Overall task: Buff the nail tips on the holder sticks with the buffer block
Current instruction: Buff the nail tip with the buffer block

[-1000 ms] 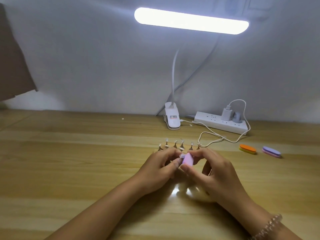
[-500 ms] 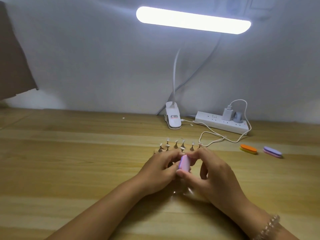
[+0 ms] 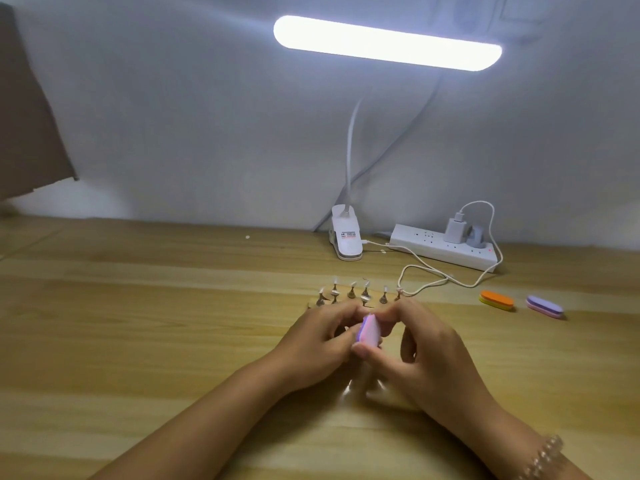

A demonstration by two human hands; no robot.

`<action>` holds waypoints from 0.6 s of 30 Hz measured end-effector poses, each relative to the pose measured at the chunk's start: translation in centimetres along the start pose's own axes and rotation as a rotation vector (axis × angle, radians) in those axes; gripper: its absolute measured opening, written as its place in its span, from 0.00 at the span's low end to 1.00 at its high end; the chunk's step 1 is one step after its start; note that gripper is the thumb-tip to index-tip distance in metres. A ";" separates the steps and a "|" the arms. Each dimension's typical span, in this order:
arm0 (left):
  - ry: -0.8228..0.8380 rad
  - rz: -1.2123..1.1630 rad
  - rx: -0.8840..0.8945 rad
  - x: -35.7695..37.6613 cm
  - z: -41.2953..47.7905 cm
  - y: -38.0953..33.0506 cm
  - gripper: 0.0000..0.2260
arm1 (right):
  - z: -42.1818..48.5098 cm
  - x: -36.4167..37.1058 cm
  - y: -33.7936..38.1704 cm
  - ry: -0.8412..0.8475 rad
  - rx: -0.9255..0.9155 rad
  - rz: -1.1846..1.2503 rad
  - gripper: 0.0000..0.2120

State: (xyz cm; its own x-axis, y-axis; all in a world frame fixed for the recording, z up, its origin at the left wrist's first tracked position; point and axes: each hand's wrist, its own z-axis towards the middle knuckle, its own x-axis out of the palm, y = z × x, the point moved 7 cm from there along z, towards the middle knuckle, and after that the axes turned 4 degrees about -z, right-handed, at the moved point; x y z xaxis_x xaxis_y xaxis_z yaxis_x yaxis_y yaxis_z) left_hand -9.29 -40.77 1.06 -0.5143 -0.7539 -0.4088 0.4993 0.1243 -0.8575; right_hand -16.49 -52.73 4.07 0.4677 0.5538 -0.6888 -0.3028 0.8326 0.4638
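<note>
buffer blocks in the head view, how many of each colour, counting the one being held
pink and purple buffer blocks: 2 (one held between the hands, one lying at far right)
orange and yellow buffer block: 1
total: 3

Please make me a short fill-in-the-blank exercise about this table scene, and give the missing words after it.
1. The right hand pinches the buffer block, whose broad face is ____.
2. Beside the purple spare block lies another spare block with an ____ top.
3. The lamp above the table is switched ____.
Missing words: pink; orange; on.
</note>
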 end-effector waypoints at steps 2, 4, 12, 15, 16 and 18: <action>-0.012 0.008 0.002 0.0 0.1 0.1 0.07 | 0.2 0.2 -0.5 0.011 0.057 0.063 0.15; -0.007 -0.001 0.007 0.1 0.0 -0.1 0.07 | 0.7 -0.5 -2.4 -0.052 0.202 0.192 0.10; -0.023 -0.033 0.010 -0.3 0.3 0.0 0.10 | 0.1 0.1 -0.3 0.011 0.017 0.135 0.18; -0.033 -0.031 0.022 -0.4 0.2 -0.2 0.09 | 0.6 -0.5 -1.1 -0.041 0.073 0.070 0.16; -0.038 -0.037 0.014 -0.4 0.2 -0.2 0.09 | 0.5 -0.6 -1.0 -0.053 0.060 0.025 0.15; -0.047 -0.052 -0.003 -0.5 0.2 0.0 0.09 | 0.1 -0.5 -0.4 -0.033 0.006 -0.015 0.15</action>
State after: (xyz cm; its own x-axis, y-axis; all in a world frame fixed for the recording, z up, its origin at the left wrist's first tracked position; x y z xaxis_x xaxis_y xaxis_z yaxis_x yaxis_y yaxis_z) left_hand -8.91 -40.53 1.36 -0.5060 -0.7891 -0.3483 0.4708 0.0857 -0.8781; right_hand -16.51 -53.37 4.27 0.4991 0.5407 -0.6772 -0.2909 0.8407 0.4568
